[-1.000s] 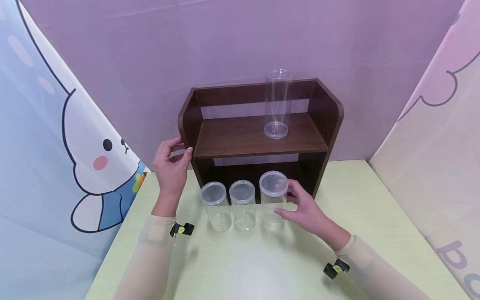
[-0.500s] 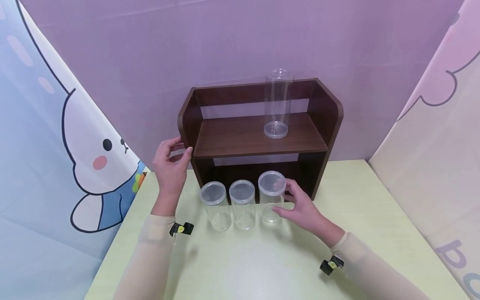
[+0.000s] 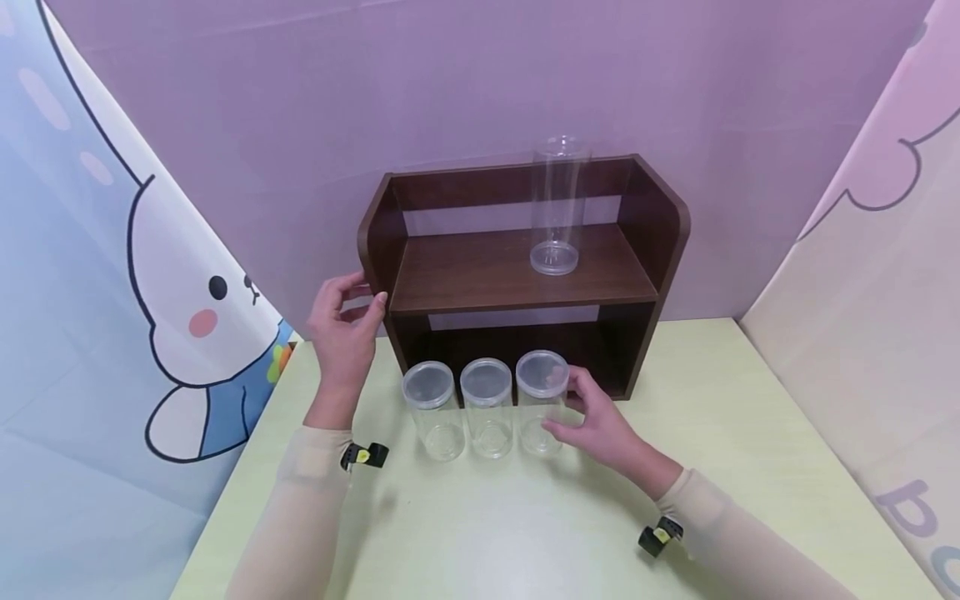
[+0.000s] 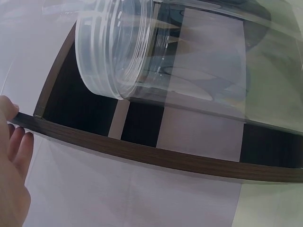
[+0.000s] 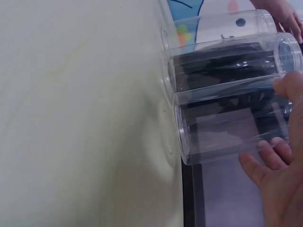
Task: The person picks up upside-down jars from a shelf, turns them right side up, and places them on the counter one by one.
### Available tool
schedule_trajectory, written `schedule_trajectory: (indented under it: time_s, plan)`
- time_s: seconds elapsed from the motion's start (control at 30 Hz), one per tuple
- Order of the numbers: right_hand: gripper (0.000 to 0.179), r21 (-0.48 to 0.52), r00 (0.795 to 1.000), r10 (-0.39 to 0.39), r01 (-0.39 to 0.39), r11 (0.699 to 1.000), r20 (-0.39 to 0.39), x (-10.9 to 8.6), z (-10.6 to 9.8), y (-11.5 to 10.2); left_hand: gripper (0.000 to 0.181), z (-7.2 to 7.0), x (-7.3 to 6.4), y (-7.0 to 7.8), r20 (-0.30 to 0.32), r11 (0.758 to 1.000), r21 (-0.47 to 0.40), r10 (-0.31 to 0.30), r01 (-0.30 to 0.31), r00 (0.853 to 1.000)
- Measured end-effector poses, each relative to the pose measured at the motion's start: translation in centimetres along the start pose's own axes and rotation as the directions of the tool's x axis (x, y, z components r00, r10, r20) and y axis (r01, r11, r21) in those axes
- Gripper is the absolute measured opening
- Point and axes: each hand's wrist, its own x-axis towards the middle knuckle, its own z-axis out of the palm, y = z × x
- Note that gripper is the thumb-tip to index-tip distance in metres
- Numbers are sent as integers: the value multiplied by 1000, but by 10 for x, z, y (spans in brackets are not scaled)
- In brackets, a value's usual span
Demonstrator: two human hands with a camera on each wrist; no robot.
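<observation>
Three clear, lidded plastic jars line up in front of the dark brown wooden shelf. My right hand [image 3: 603,421] grips the rightmost jar [image 3: 542,412] from its right side, thumb in front and fingers round the back. That jar stands upright, and in the right wrist view its base [image 5: 183,135] is close over the tabletop. Right beside it are the middle jar [image 3: 487,412] and the left jar [image 3: 435,417]. My left hand [image 3: 343,333] pinches the left side panel [image 3: 381,242] of the shelf, thumb at its front edge. Its other fingers are partly hidden behind the panel.
On the upper board [image 3: 465,267] of the shelf stands a taller clear cylinder [image 3: 557,204], toward the right. The pale yellow-green table [image 3: 480,533] runs toward me. A purple cloth [image 3: 480,75] hangs behind, with printed cloths [image 3: 202,375] at the sides.
My right hand has brought the rightmost jar a little left, closer to the middle jar, and then lowered it. The left hand keeps its place on the shelf's side panel.
</observation>
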Motion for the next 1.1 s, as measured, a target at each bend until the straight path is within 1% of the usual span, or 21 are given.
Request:
schedule_trajectory:
  time_s: [0.4,0.47,0.83,0.97,1.1]
  plan:
    - [78,28,1000,22,-22,999,1,-4,6,9,33,0,-1,-3,14,1000,-21,6,-5,1000]
    - [78,31,1000,16,-16,999,-3,-5,7,10,33,0,0,-3,16,1000,-29,9,-8,1000]
    - [77,51,1000,10,-10,999,-6,-6,9,11,33,-1,0,-4,15,1000,-12,9,-9,1000]
    - [77,45,1000,8,-8,999,-3,-6,8,10,33,-1,0,-4,15,1000,-13,9,-9,1000]
    - [78,16,1000,3,-3,1000,1,-6,8,11,34,-1,0,-4,18,1000,-15,12,-12,1000]
